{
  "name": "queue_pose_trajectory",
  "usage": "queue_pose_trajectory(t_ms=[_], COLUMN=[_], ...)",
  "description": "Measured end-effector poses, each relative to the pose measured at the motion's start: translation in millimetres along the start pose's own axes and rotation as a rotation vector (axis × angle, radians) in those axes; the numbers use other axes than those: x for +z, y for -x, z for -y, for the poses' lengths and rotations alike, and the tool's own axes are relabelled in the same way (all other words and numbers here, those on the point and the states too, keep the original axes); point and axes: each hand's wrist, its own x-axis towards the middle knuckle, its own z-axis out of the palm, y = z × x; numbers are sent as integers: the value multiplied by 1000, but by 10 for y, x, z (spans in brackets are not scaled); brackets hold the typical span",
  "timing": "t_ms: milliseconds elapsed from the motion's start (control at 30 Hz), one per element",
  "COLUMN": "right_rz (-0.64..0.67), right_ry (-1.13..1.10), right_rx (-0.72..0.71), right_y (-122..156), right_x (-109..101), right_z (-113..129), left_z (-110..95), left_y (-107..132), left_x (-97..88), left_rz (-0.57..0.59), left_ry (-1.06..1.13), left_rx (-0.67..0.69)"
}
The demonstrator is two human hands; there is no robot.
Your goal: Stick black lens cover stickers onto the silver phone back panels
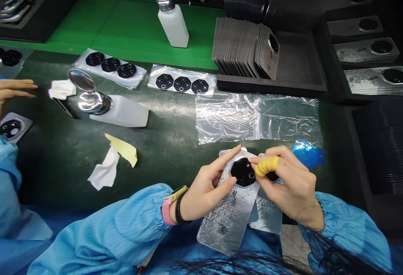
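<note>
A silvery, marbled phone back cover is tilted at the table's front edge, with a black octagonal camera lens plate at its top. My left hand grips the cover's left side, thumb and index finger on either side of the lens plate. With a yellow finger cot on one finger, my right hand is closed at the right edge of the cover beside the lens plate. Its fingertips partly hide what they pinch. Under that hand lies a second back cover, its camera area mostly covered.
Clear plastic film lies ahead, a blue crumpled film to its right. Lens plates in film packs, pump bottles, a black tray of stacked covers and paper scraps surround. Another person's hand is at left.
</note>
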Motion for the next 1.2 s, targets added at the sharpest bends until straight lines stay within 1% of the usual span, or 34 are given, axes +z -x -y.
queue_pose_trajectory(t_ms=[233, 433, 767, 967, 1200], right_rz=[-36, -124, -82, -68, -120], right_ry=[74, 102, 151, 171, 155], right_rx=[-101, -153, -125, -136, -192], right_y=[38, 52, 78, 64, 70], right_x=[15, 54, 41, -13, 2], right_z=[-28, -21, 7, 49, 26], left_z=[3, 12, 5, 7, 6], left_y=[17, 21, 33, 40, 43], left_x=[1, -3, -6, -17, -12], left_rz=[12, 0, 26, 42, 35], left_ry=[20, -8, 6, -34, -70], left_rx=[29, 54, 60, 115, 145])
